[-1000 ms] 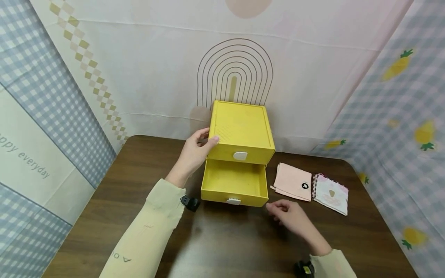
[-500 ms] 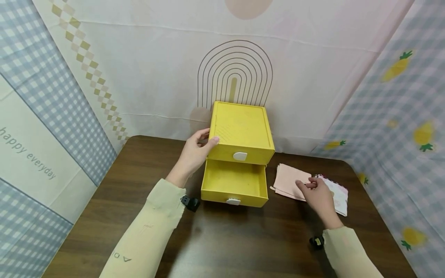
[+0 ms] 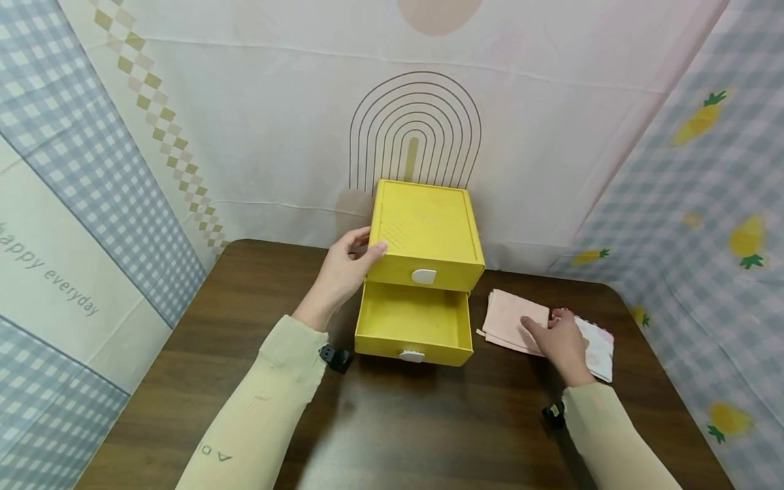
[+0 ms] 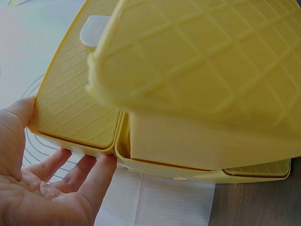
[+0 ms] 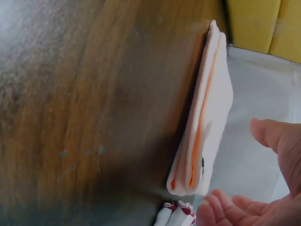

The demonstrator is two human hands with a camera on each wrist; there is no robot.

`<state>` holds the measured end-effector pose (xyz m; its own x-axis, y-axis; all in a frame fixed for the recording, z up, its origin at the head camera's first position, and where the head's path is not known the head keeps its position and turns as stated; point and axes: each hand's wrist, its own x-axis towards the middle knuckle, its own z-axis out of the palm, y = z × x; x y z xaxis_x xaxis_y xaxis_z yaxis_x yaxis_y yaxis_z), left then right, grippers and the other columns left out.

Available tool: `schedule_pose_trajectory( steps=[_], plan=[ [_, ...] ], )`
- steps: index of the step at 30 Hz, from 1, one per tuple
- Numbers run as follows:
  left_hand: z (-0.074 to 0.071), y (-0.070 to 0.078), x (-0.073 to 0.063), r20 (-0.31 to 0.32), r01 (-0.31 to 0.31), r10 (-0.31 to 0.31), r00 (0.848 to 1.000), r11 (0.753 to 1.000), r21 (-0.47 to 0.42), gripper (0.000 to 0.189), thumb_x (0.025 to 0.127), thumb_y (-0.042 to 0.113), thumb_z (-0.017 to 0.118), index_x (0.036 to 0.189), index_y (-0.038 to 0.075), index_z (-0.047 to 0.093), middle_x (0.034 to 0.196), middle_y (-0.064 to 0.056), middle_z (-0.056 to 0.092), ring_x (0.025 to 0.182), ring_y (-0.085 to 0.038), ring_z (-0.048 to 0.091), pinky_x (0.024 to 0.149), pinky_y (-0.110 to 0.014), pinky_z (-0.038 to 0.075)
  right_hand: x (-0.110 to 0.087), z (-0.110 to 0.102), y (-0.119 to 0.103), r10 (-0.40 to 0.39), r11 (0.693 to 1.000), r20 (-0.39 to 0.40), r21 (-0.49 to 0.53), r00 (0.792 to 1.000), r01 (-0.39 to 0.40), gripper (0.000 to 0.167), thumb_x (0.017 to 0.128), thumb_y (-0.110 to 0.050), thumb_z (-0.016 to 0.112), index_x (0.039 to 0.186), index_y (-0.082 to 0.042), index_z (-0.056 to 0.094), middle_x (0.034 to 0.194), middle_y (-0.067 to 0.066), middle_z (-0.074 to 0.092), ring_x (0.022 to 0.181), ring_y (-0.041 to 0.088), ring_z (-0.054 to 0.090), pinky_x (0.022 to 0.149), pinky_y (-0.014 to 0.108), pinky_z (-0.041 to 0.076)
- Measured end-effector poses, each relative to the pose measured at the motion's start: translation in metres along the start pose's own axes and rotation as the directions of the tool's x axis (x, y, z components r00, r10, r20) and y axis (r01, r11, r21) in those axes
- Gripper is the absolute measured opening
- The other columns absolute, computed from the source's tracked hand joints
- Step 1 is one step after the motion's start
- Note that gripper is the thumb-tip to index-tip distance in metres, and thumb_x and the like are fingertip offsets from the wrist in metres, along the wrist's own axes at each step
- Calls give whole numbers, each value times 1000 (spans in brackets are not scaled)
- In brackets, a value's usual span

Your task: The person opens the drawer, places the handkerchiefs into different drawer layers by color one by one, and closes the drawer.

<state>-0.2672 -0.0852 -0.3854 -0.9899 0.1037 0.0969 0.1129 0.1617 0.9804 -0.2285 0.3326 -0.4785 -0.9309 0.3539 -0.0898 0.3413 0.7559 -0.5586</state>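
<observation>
In the head view, a yellow drawer unit (image 3: 425, 221) stands at the back of the table, its lower drawer (image 3: 412, 316) pulled out and bare inside. My left hand (image 3: 337, 275) holds the unit's upper left side, thumb at the top front edge; the left wrist view shows several fingers (image 4: 96, 176) along the side. My right hand (image 3: 565, 344) is over the right edge of a folded pink cloth (image 3: 511, 318), thumb (image 5: 270, 133) and fingers apart. Whether the fingertips touch the cloth I cannot tell. Partly hidden behind this hand lies a folded white patterned cloth (image 3: 601, 350).
The dark wooden table (image 3: 416, 429) has rounded back corners. A printed cloth backdrop (image 3: 275, 122) rises right behind the drawer unit. Checked fabric (image 3: 680, 224) hangs along the right side and more checked fabric (image 3: 79, 136) along the left.
My right hand has moved from beside the drawer's front right corner to the right, then lowered over the pink cloth's right edge. The left hand has stayed on the drawer unit.
</observation>
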Motion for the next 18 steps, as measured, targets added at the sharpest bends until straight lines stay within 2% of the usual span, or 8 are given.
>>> schedule_pose_trajectory(
  steps=[6,12,15,18],
  plan=[
    [0,-1,1,-2,7,-7,1000,1000,-4,69,85,57,66,142,23,47,131,-2,50,116,-21,50,93,-38,48,6,4,2,20,999,70,-45,997,-17,106,86,-55,64,144,19,14,138,42,33,123,53,39,96,60,37],
    [0,-1,0,6,20,-20,1000,1000,-13,70,85,57,66,142,24,47,133,-3,49,118,-23,49,95,-39,46,10,13,9,49,995,91,-94,995,-40,111,82,-52,70,143,21,13,133,45,34,115,57,42,93,61,40],
    [0,-1,-1,3,20,-20,1000,1000,-16,70,84,58,66,142,24,47,133,-2,49,118,-23,49,94,-38,47,12,15,8,56,993,105,-108,993,-45,115,80,-52,73,143,21,11,135,45,31,118,57,39,95,62,37],
    [0,-2,-1,1,19,-19,1000,1000,-16,71,84,59,66,142,24,46,133,-2,49,118,-22,49,94,-39,47,12,14,4,67,993,158,-105,985,-50,117,80,-52,73,142,22,7,137,46,27,121,58,35,98,61,35]
  ],
)
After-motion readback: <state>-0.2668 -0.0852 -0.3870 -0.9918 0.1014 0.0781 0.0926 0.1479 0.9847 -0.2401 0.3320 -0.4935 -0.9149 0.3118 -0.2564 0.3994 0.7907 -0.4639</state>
